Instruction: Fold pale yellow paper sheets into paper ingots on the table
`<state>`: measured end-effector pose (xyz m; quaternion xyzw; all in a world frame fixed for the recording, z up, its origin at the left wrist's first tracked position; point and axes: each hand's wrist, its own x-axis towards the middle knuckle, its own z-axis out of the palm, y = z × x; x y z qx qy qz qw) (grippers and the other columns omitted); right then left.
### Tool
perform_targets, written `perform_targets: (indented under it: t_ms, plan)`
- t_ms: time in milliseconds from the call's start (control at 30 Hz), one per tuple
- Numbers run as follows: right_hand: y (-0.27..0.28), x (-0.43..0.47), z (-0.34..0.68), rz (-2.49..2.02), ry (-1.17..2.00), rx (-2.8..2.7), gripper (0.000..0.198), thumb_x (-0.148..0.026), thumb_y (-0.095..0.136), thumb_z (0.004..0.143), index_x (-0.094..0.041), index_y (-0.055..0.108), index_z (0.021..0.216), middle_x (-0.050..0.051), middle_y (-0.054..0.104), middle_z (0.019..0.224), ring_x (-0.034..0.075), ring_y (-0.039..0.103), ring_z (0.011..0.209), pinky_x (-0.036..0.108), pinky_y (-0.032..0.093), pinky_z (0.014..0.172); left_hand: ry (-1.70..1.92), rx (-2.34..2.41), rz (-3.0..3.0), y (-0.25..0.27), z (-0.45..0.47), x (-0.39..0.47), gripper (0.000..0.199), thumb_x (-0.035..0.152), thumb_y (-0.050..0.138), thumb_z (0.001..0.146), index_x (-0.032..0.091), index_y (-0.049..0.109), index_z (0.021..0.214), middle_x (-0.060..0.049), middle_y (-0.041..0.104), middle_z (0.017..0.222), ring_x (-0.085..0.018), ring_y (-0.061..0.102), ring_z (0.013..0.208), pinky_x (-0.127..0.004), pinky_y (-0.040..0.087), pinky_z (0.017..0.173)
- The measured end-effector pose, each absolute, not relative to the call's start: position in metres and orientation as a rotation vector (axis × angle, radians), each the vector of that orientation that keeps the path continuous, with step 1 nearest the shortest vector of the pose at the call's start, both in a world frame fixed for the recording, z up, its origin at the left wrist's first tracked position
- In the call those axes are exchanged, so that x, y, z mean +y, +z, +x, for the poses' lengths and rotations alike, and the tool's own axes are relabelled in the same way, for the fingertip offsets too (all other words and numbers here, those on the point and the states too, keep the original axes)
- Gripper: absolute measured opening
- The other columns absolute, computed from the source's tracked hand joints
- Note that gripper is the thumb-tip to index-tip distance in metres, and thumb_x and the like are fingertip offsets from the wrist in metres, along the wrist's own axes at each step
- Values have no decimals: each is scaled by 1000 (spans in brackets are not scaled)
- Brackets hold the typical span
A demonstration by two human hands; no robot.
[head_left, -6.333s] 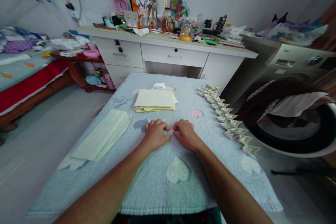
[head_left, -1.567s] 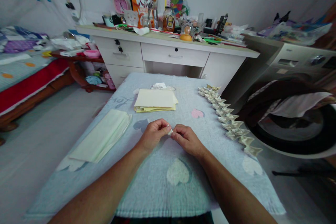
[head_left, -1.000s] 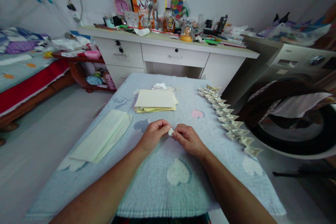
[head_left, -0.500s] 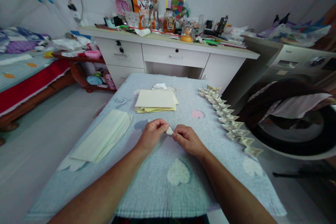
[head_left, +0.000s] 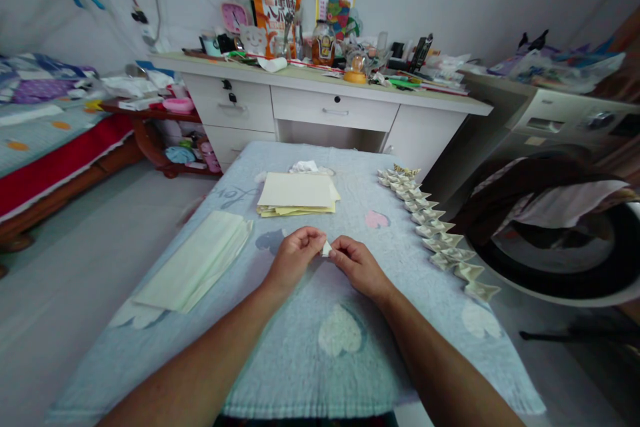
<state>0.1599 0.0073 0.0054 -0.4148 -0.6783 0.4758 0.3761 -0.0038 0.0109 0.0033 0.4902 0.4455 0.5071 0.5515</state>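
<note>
Two-handed, working past the near edge of a blue cloth (head_left: 280, 373), leaving bare room around a white heart print (head_left: 341, 330). Just beyond, pinching a small white paper piece (head_left: 326, 249) between left hand (head_left: 296, 253) and right hand (head_left: 357, 263), holding both grips narrow. Probably shaping a small fold at this step, so likely calling next for steadying one end and pressing the other lightly; not showing the exact crease. To the left, meeting pale folded sheets (head_left: 195, 260) near the left edge. To the right, finding open cloth around a pink heart print (head_left: 377, 219), then meeting a row of folded paper shapes (head_left: 434, 230) along the right edge. Farther, finding a stack of cream and yellow paper (head_left: 297, 189), then crumpled tissue (head_left: 304, 166); beyond the far edge, facing a white desk (head_left: 335, 107).
</note>
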Motion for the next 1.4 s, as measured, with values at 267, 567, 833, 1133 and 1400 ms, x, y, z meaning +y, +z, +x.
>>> perform_targets:
  t_ms: [267, 567, 833, 1133, 1400]
  plan:
    - [3, 12, 163, -958, 1617, -1378, 26, -40, 57, 78, -18, 51, 68, -3, 46, 59, 10, 40, 55, 24, 31, 55, 1225, 973, 1428, 11, -18, 4, 31, 25, 61, 80, 25, 61, 111, -5, 59, 111, -16, 57, 92, -25, 47, 76]
    - [3, 11, 162, -915, 1692, -1337, 31, -45, 56, 80, -18, 51, 64, -2, 46, 57, 10, 40, 52, 24, 34, 53, 1223, 1016, 1714, 13, -16, 2, 12, 23, 63, 80, 22, 70, 89, -7, 61, 105, -19, 57, 101, -27, 50, 79]
    - [4, 11, 164, -976, 1590, -1425, 29, -45, 56, 82, -18, 52, 73, -5, 43, 59, 9, 38, 53, 22, 30, 52, 1277, 1013, 1684, 13, -15, 5, 6, 22, 66, 78, 20, 69, 83, -5, 58, 93, -17, 58, 91, -27, 47, 81]
    - [5, 7, 157, -946, 1263, -1517, 32, -35, 70, 75, -21, 48, 95, -4, 47, 75, 11, 45, 68, 22, 37, 61, 1257, 1029, 1512, 4, -17, 10, 13, 23, 70, 73, 17, 65, 83, -3, 58, 89, -13, 58, 77, -24, 48, 72]
    - [4, 7, 158, -959, 1246, -1494, 24, -34, 66, 78, -20, 51, 89, -3, 49, 73, 11, 45, 66, 22, 36, 60, 1207, 1019, 1398, 5, -15, 8, 21, 27, 72, 72, 16, 63, 86, -3, 64, 84, -14, 61, 77, -26, 49, 73]
